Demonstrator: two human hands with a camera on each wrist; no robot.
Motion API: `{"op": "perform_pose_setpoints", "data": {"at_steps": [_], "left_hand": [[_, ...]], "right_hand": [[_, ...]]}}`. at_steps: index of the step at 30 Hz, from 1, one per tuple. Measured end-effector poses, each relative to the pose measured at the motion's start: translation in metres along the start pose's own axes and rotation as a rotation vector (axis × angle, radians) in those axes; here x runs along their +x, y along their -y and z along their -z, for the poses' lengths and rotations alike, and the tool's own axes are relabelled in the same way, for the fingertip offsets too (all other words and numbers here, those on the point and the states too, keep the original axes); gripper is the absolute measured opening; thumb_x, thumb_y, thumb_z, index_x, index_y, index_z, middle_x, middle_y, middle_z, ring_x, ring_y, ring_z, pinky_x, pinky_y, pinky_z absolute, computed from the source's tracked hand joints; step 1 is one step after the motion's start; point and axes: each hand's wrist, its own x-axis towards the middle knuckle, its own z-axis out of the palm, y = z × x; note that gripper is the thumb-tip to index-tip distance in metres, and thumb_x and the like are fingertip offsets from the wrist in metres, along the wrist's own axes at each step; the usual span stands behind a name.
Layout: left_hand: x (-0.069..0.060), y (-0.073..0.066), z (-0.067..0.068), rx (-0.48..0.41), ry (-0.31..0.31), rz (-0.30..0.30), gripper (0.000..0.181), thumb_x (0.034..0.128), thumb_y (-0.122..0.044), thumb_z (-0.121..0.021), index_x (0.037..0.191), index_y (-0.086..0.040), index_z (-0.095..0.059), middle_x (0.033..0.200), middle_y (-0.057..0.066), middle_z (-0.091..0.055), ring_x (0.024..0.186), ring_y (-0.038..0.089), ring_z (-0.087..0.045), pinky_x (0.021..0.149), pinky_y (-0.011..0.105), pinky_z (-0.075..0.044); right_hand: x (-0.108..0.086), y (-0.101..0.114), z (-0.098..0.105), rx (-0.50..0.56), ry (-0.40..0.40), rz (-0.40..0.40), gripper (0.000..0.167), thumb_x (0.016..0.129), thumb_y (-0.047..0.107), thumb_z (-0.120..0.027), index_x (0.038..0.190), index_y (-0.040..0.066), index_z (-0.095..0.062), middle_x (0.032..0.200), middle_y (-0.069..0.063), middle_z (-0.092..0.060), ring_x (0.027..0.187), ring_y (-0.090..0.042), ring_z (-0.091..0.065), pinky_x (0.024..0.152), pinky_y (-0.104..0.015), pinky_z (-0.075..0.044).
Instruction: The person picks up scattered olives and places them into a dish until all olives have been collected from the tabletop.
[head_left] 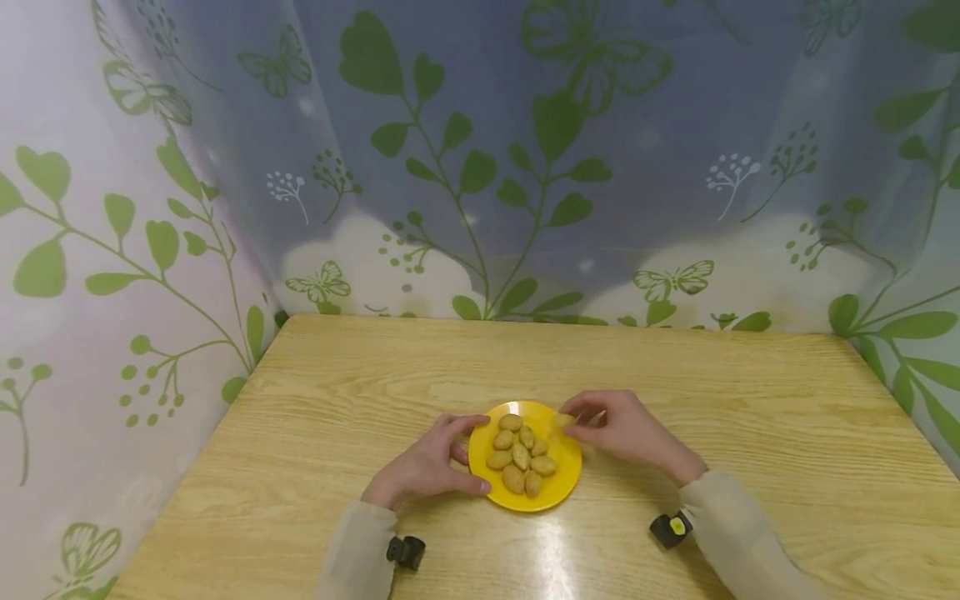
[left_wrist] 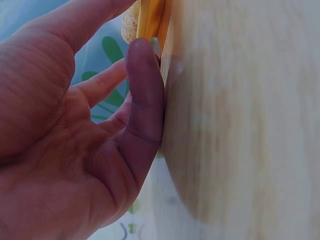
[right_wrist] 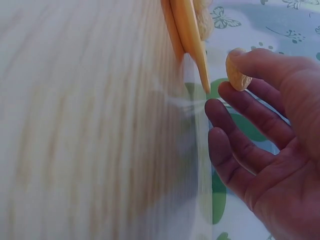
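Note:
A round yellow plate [head_left: 501, 497] lies on the table, bearing several tan, oval, nut-like pieces [head_left: 521, 456]. My left hand [head_left: 431, 465] holds the plate by its left rim, thumb at the near side and index finger at the far side. In the left wrist view, the little finger of that hand [left_wrist: 142, 90] is bent beside the tabletop. Above the plate's right rim, my right hand [head_left: 626, 425] pinches one nut-like piece [right_wrist: 238, 71] between thumb and fingertips. Its other fingers are loosely bent and hold nothing.
The light wooden table [head_left: 337, 375] reaches back to a patterned curtain [head_left: 480, 208] with green leaves and butterflies. More of this cloth hangs along the left side. Each wrist wears a small black camera, one at the left sleeve [head_left: 356, 542].

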Motion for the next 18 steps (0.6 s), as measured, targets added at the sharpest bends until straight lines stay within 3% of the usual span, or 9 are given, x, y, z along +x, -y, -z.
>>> {"op": "perform_pose_setpoints", "data": {"at_steps": [6, 18], "left_hand": [[0.0, 0.0, 0.0, -0.002, 0.001, 0.003, 0.086, 0.0802, -0.033, -0.089, 0.154, -0.026, -0.044, 0.142, 0.009, -0.043, 0.102, 0.016, -0.059, 0.089, 0.037, -0.049], [-0.001, 0.001, 0.0, 0.001, -0.004, 0.004, 0.086, 0.0798, -0.034, -0.089, 0.153, -0.027, -0.045, 0.145, 0.009, -0.043, 0.103, 0.016, -0.059, 0.089, 0.037, -0.05]], "right_hand": [[0.004, 0.003, -0.006, 0.015, 0.019, 0.015, 0.024, 0.091, 0.021, -0.078, 0.114, 0.014, -0.075, 0.109, -0.003, -0.076, 0.093, -0.012, -0.07, 0.078, -0.023, -0.057], [0.017, 0.01, -0.013, -0.044, 0.049, 0.046, 0.022, 0.091, 0.025, -0.078, 0.111, 0.016, -0.076, 0.102, 0.001, -0.076, 0.083, -0.006, -0.063, 0.076, -0.023, -0.054]]}}
